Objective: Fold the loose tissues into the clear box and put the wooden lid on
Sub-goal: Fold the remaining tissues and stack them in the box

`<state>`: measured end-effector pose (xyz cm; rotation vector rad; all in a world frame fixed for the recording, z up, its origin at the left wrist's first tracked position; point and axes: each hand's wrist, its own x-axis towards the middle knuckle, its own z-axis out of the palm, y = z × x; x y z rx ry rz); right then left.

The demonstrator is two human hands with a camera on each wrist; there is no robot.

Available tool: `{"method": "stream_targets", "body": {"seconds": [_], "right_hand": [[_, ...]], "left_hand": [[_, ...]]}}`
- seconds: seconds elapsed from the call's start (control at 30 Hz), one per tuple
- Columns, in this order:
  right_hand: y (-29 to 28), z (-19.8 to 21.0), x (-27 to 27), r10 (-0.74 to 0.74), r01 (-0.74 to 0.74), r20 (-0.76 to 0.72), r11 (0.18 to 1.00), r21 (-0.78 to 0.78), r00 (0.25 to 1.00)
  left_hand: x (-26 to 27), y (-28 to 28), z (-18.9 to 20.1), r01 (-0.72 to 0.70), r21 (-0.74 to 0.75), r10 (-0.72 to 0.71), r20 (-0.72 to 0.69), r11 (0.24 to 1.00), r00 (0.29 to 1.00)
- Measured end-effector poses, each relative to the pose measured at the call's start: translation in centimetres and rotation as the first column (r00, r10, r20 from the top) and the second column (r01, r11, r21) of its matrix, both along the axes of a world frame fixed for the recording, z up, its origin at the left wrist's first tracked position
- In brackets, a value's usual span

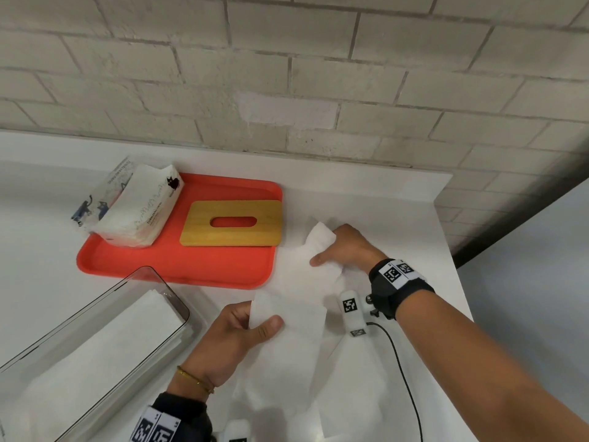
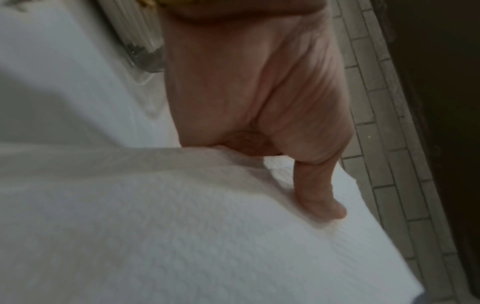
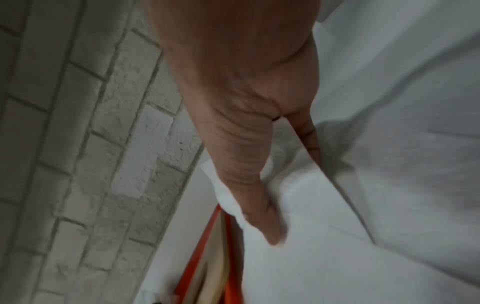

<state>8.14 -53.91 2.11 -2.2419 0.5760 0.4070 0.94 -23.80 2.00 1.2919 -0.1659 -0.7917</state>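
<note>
At the counter's (image 1: 366,193) near-left corner the clear box (image 1: 159,282) lies with its long axis slanting from near-left to far-right, a flat stack of folded tissues (image 1: 105,352) already inside and its open far end pointing toward the red tray (image 1: 178,266). On that tray, towards the back edge of the counter, a printed tissue pack (image 1: 137,205) sits at the left end and the wooden lid (image 1: 232,223), slot up, lies flat at the right end, not yet on the box. Right of the box, the left hand (image 1: 229,339) pinches the near-left edge of a loose tissue (image 1: 296,301), thumb on top and fingers curled beneath. The sheet runs diagonally away from that hand toward the far right, where the right hand (image 1: 345,250) grips its far end, thumb pressed on the upper face; the remaining fingers are tucked under the paper, so their exact hold is hard to read. More loose sheets (image 1: 350,378) lie beneath, toward the near edge. The box lies left of the tissue, just beside the left hand, so that hand is the nearer one to carry the folded sheet across, and the fold likely has to match the box's long axis.
</note>
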Motion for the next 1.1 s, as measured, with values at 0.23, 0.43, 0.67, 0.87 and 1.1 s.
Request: {"method": "stream_targets", "body": {"seconds": [0.23, 0.43, 0.67, 0.87, 1.1], "right_hand": [[1.9, 8.8, -4.5, 0.007, -0.075, 0.17, 0.913, 0.4, 0.985], [3.9, 12.0, -8.1, 0.027, -0.126, 0.228, 0.894, 0.429, 0.973], [3.6, 13.0, -9.6, 0.011, -0.108, 0.225, 0.9, 0.423, 0.974], [2.6, 14.2, -10.0, 0.024, -0.126, 0.248, 0.905, 0.406, 0.969], [0.3, 15.9, -10.2, 0.035, -0.089, 0.202, 0.96, 0.266, 0.979]], "left_hand": [[1.2, -1.7, 0.8, -0.103, -0.212, 0.108, 0.011, 0.972, 0.994], [1.5, -4.7, 2.8, -0.211, -0.176, 0.231, 0.103, 0.962, 0.968], [2.1, -3.8, 2.8, -0.345, -0.088, 0.355, 0.195, 0.935, 0.914], [2.7, -2.5, 4.6, -0.394, -0.159, 0.421, 0.213, 0.905, 0.881], [2.9, 0.3, 8.2, -0.364, -0.135, 0.388, 0.34, 0.922, 0.857]]}}
